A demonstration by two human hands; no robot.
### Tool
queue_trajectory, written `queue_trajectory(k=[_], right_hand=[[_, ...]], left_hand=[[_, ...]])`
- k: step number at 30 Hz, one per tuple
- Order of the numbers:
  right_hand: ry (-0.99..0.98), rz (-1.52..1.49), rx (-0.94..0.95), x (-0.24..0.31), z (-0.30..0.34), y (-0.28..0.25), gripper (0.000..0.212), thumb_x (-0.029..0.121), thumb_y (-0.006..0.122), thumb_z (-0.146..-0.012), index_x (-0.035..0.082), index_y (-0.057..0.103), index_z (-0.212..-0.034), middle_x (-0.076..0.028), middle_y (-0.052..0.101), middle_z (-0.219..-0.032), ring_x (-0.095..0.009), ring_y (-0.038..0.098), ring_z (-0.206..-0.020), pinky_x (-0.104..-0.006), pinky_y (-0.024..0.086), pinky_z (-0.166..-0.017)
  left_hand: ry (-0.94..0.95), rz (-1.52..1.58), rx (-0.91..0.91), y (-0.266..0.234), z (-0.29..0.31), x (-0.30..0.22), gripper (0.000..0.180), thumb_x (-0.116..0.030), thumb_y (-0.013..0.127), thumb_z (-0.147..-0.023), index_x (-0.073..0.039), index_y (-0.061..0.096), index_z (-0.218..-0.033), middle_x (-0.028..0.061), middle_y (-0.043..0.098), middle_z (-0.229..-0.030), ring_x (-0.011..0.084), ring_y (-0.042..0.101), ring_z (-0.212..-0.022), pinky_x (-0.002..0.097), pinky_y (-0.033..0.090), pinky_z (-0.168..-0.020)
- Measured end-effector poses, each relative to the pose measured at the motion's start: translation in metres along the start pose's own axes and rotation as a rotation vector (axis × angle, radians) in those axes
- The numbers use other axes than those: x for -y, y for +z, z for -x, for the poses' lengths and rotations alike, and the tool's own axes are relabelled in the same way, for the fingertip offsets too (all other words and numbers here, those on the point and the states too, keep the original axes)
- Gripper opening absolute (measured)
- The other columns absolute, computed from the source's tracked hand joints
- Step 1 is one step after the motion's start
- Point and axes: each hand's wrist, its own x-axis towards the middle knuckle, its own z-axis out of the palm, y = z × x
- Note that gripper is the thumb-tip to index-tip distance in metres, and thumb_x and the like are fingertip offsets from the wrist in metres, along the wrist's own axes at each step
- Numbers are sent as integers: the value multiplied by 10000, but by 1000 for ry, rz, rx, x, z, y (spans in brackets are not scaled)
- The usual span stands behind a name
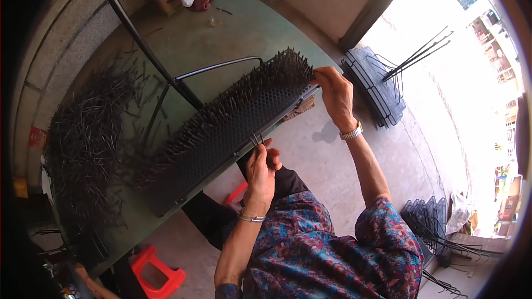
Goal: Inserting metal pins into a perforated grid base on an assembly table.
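A long black perforated panel (221, 133) lies slanted along the near edge of the green table. Short thin dark rods (244, 89) stand in rows along its far side, packed most densely at the right end. My left hand (260, 174) is closed on a few thin rods (257, 139), their tips pointing up beside the panel's near edge. At the right end of the panel, my right hand (335, 93) has its fingers pinched together against the outermost rods. What lies between those fingertips is hidden.
A large heap of loose dark rods (86, 133) covers the table's left side. A bent black metal tube frame (149, 50) crosses the green table (266, 22). Black mesh racks (377, 86) stand on the floor at right. A red plastic stool (158, 271) is below the table.
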Motion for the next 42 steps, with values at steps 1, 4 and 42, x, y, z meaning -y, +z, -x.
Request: queue_trajectory(k=[1,4,42], right_hand=[[-3,-8,11,0,-1,0,81,-22,592,-871,-10,621,-946,-134,671,-814,-199,695,-730,-284,510,-629],[11,-21,38,-6,-2,-2,78,23,582,-896,0,635,-949,-97,681,-766,-159,697,-740,-255,514,-667],[233,-163,698,46,59,10,243,183,646,-889,-10,679,-1033,-115,626,-887,-190,611,-766,-308,488,-682]], left_hand=[[0,0,0,0,0,0,273,-274,470,-1012,-33,578,-1084,47,581,-768,92,480,-632,242,390,-550],[-29,-4,34,-1,3,-1,275,-269,464,-1014,-30,580,-1087,52,595,-769,93,506,-636,241,409,-550],[4,-213,184,14,17,4,373,-354,412,-1024,-26,585,-1062,52,639,-761,93,556,-632,231,416,-558]])
